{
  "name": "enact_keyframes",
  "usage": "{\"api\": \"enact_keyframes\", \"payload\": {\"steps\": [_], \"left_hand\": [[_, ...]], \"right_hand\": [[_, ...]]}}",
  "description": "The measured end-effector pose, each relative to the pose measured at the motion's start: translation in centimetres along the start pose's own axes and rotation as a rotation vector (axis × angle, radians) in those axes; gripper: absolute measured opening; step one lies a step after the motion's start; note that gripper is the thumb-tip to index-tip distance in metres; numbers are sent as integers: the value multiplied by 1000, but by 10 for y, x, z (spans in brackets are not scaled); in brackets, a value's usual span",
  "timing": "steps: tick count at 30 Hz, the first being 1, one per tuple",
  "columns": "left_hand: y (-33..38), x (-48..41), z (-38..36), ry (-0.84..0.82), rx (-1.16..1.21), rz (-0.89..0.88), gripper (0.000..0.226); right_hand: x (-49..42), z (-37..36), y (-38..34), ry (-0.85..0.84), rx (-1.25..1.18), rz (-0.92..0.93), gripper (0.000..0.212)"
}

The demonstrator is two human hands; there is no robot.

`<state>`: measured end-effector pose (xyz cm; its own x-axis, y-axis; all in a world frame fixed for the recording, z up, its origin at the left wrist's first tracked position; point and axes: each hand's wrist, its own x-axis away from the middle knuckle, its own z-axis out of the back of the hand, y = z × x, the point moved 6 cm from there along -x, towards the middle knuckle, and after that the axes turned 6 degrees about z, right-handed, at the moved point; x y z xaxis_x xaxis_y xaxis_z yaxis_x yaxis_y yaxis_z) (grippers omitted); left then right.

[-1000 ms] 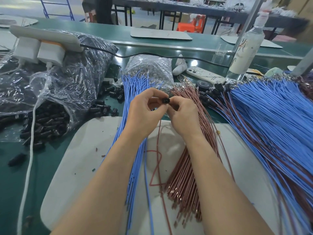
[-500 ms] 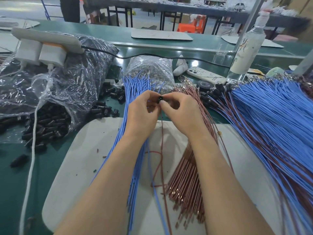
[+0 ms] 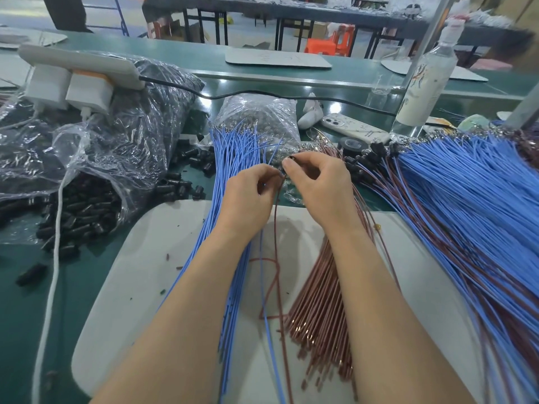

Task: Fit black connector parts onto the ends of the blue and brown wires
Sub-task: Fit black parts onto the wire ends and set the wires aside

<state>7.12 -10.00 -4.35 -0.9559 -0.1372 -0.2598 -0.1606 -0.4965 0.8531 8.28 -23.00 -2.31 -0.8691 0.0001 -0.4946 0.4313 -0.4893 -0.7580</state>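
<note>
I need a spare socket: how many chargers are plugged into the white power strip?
2. The left charger hangs from the power strip near its left end; the right charger sits beside it. Others may be hidden.

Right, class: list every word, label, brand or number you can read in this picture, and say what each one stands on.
No text here can be read.
Bottle: coloured print on its side, too blurred to read.
Phone case: small dark marks, too small to read.
White mat on the far bench: faint marks, illegible.
</note>
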Motion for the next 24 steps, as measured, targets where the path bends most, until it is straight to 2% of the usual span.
{"api": "enact_keyframes", "payload": {"steps": [10, 15, 19, 24], "left_hand": [[-3, 1, 1, 4, 110, 86, 10], [-3, 1, 1, 0, 118, 100, 8], [-4, 2, -1, -12, 126, 110, 12], [-5, 3, -3, -24, 102, 100, 16]], "right_hand": [[-1, -5, 5, -34, -2, 9, 23], [-1, -5, 4, -27, 3, 27, 20], [-2, -1, 3, -3, -19, 28, 8], [-1, -1, 0, -2, -16, 32, 10]]}}
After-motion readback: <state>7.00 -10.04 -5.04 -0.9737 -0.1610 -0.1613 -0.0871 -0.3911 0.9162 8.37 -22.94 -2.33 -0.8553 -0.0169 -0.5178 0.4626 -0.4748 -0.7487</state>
